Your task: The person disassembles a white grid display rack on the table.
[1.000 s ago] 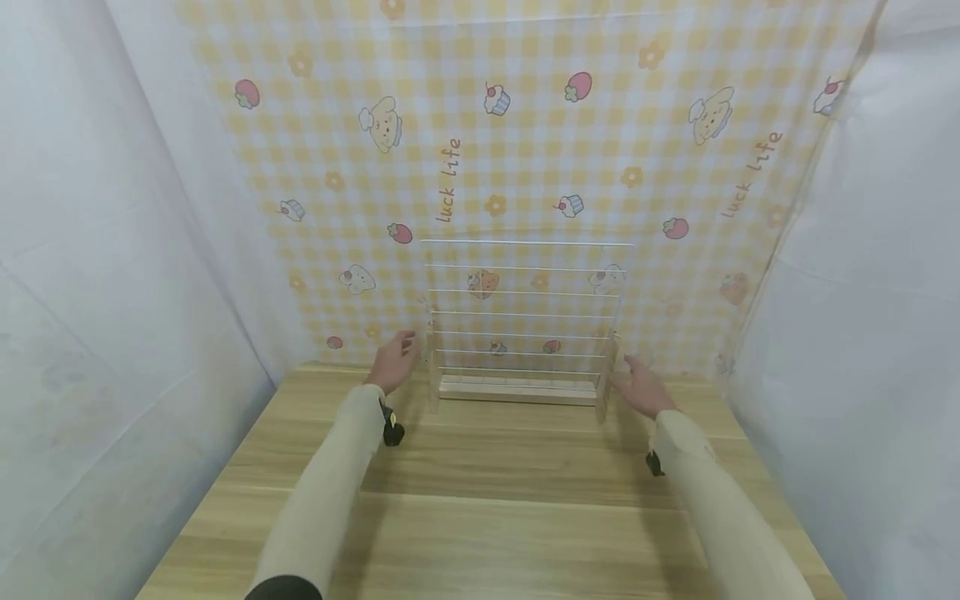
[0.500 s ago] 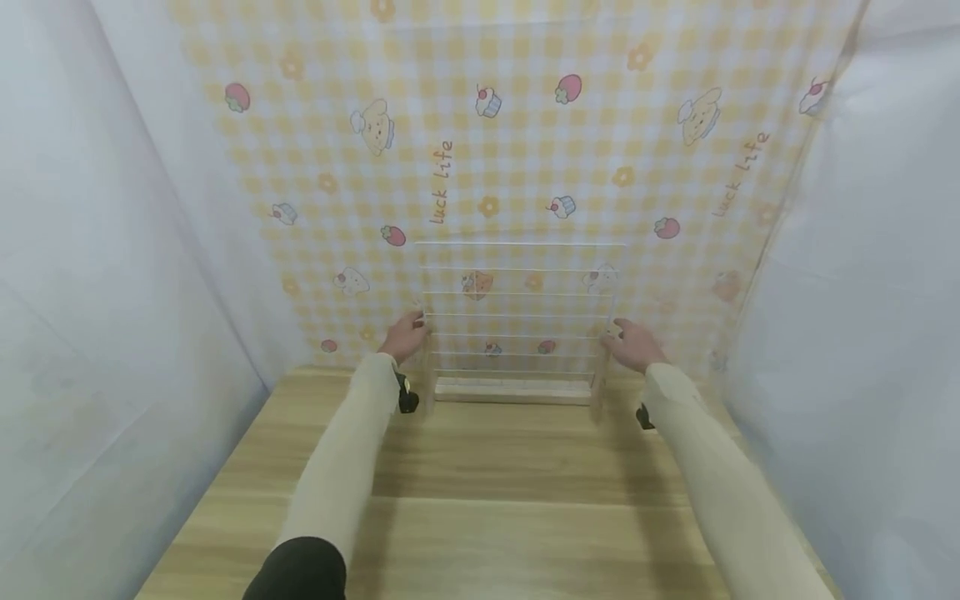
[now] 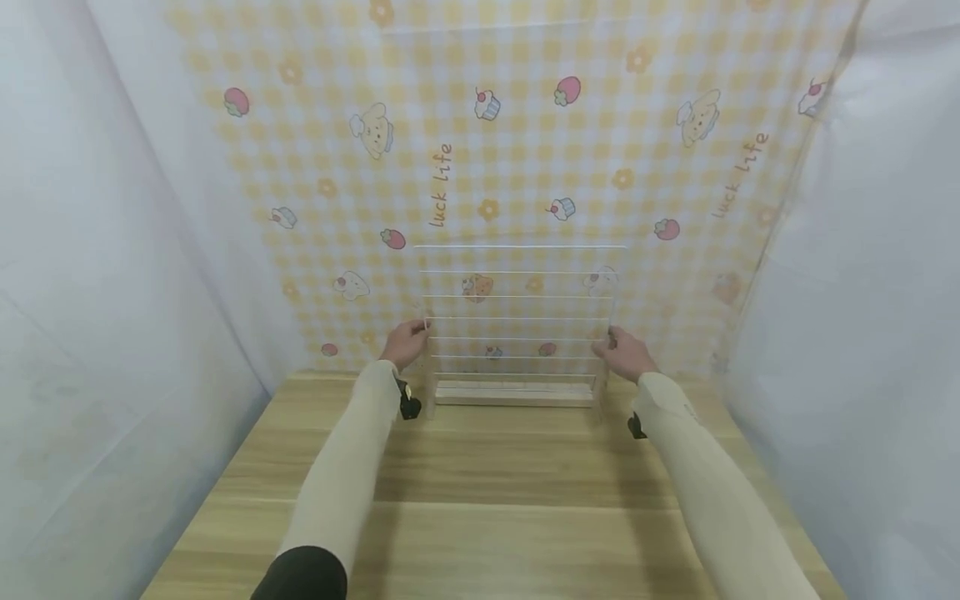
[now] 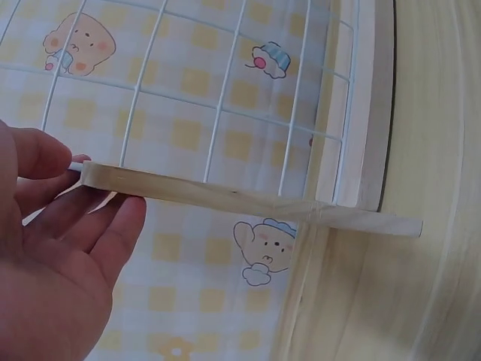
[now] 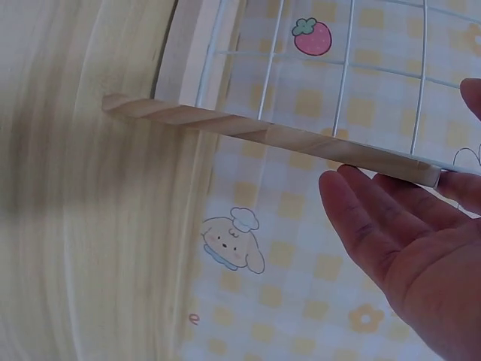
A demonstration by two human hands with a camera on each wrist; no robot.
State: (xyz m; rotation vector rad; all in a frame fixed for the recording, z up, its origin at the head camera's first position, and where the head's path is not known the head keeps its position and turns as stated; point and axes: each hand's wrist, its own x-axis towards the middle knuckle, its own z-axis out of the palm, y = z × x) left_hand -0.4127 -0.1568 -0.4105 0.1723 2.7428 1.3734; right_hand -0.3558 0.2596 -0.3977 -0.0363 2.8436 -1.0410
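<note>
A white wire grid rack (image 3: 513,402) stands upright at the back of the table, with a wooden side post at each end and a wooden ledge along the bottom. My left hand (image 3: 405,343) grips its left side; in the left wrist view, thumb and fingers close round the white frame at the rounded end of the left wooden post (image 4: 203,192). At the other side my right hand (image 3: 628,354) holds the frame near the end of the right wooden post (image 5: 285,141). Most of the right thumb is outside the right wrist view.
Behind the rack hangs a yellow checked cloth (image 3: 517,150) with cartoon prints. White sheets wall in the left (image 3: 112,292) and right (image 3: 855,317) sides. The wood-grain tabletop (image 3: 495,467) stretches in front of the rack.
Both hands have moved up and inward from beside the rack and now hold its two sides. The rack looks unmoved; the head view has shifted slightly.
</note>
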